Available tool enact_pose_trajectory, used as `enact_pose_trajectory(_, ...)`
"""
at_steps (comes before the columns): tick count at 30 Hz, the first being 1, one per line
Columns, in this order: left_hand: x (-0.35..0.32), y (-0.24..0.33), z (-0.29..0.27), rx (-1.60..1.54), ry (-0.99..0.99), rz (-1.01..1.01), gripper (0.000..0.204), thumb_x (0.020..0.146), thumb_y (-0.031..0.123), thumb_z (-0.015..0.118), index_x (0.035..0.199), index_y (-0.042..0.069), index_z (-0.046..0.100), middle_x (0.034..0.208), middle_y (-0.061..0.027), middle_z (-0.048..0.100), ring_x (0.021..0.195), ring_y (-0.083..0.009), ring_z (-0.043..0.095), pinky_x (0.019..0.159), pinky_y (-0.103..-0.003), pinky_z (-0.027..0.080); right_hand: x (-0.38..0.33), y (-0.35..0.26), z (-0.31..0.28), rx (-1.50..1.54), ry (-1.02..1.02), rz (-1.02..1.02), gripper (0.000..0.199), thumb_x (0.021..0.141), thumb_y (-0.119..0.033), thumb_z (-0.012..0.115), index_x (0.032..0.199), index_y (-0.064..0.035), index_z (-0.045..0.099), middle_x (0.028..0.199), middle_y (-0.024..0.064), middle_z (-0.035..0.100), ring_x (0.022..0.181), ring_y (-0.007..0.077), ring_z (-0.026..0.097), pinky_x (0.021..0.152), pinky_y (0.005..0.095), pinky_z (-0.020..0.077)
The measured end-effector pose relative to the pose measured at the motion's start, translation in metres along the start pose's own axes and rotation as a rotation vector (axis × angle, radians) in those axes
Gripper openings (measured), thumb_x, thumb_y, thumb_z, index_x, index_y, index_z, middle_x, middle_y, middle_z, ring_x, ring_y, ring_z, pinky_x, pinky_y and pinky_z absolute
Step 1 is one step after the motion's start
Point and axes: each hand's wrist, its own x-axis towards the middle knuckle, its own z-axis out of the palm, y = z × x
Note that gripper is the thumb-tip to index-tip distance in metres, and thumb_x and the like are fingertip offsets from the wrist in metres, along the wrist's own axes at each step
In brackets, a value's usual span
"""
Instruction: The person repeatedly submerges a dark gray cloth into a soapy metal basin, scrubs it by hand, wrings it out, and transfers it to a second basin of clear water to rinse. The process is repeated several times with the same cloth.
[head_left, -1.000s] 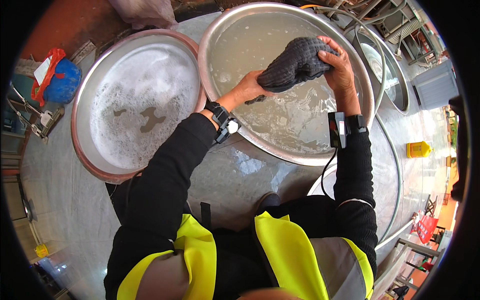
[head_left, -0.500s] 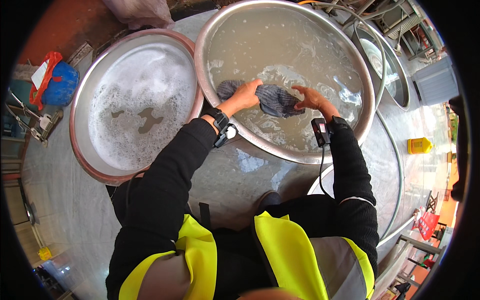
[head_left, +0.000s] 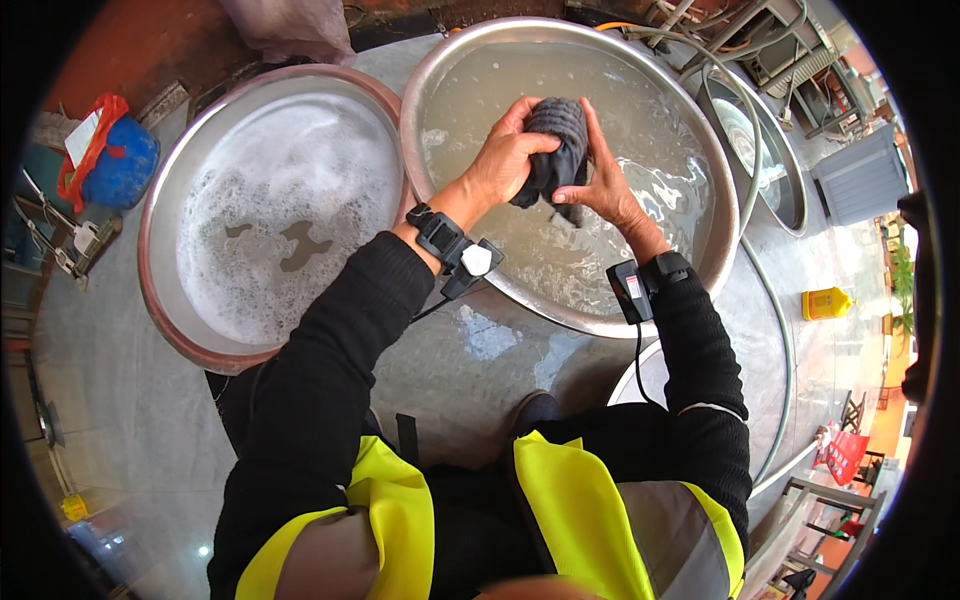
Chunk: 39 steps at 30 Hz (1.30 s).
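Observation:
A wet, dark grey striped cloth is bunched up above the large metal basin of cloudy water. My left hand is closed round its left side, with the thumb across the front. On the other side my right hand presses against the bundle, its fingers running up the right edge and its thumb at the lower end. Part of the fingers of both hands is hidden behind the cloth.
A second basin with foamy water stands to the left, rim against the large one. A smaller metal tub is at the far right, beside a hose. A yellow jug and blue bucket stand on the floor.
The cloth was stretched out low at the water between my hands. Now it is gathered into a bundle, raised and farther from me, with both hands closer together.

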Motion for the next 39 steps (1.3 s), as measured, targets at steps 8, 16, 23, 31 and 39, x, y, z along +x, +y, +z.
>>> enact_pose_trajectory(8, -0.001, 0.028, 0.017, -0.349, 0.032, 0.063, 0.037, 0.078, -0.004, 0.046, 0.112, 0.008, 0.042, 0.106, -0.0073, 0.049, 0.098, -0.0190, 0.050, 0.091, -0.033, 0.040, 0.028, -0.037, 0.002, -0.005, 0.071, -0.013, 0.142, 0.034, -0.048, 0.084, 0.139, -0.0060, -0.001, 0.140, 0.0200, 0.018, 0.128, 0.0260, 0.025, 0.105, 0.0356, 0.0210)
enact_pose_trajectory(16, 0.011, 0.025, -0.003, -0.615, 0.038, 0.035, 0.023, 0.079, 0.010, 0.050, 0.100, 0.001, 0.051, 0.098, -0.0086, 0.057, 0.091, -0.0209, 0.054, 0.088, -0.033, 0.042, 0.046, -0.041, 0.036, 0.526, 0.186, 0.125, 0.120, 0.050, -0.015, 0.085, 0.139, -0.0052, 0.005, 0.128, 0.0145, 0.039, 0.115, 0.0220, 0.042, 0.099, 0.0316, 0.0300)
enact_pose_trajectory(23, 0.006, 0.032, -0.025, 0.139, -0.088, -0.131, 0.041, 0.083, 0.025, 0.054, 0.119, 0.007, 0.046, 0.103, -0.0059, 0.053, 0.098, -0.0143, 0.050, 0.078, -0.029, 0.044, 0.028, -0.026, 0.041, 0.729, 0.183, 0.365, 0.058, 0.069, -0.011, 0.071, 0.118, -0.0010, 0.042, 0.097, 0.0080, 0.056, 0.080, 0.0171, 0.058, 0.071, 0.0313, 0.0506)
enact_pose_trajectory(31, -0.015, 0.001, -0.046, 0.044, -0.069, -0.300, 0.085, 0.071, 0.067, 0.050, 0.133, 0.011, 0.030, 0.125, -0.0069, 0.044, 0.110, -0.0198, 0.047, 0.087, -0.040, 0.043, 0.036, -0.013, 0.032, 1.074, 0.376, 0.469, 0.033, 0.076, -0.016, 0.065, 0.102, -0.0020, 0.049, 0.079, 0.0093, 0.059, 0.063, 0.0215, 0.060, 0.058, 0.0348, 0.0532)
enact_pose_trajectory(39, -0.032, -0.025, -0.032, -0.240, -0.003, -0.456, 0.080, 0.066, 0.058, 0.065, 0.125, 0.011, 0.037, 0.119, -0.0085, 0.048, 0.106, -0.0236, 0.050, 0.087, -0.046, 0.043, 0.030, 0.019, 0.058, 0.632, 0.681, 0.416, 0.046, 0.069, -0.013, 0.070, 0.107, 0.0035, 0.049, 0.088, 0.0111, 0.059, 0.076, 0.0186, 0.057, 0.070, 0.0288, 0.0469)
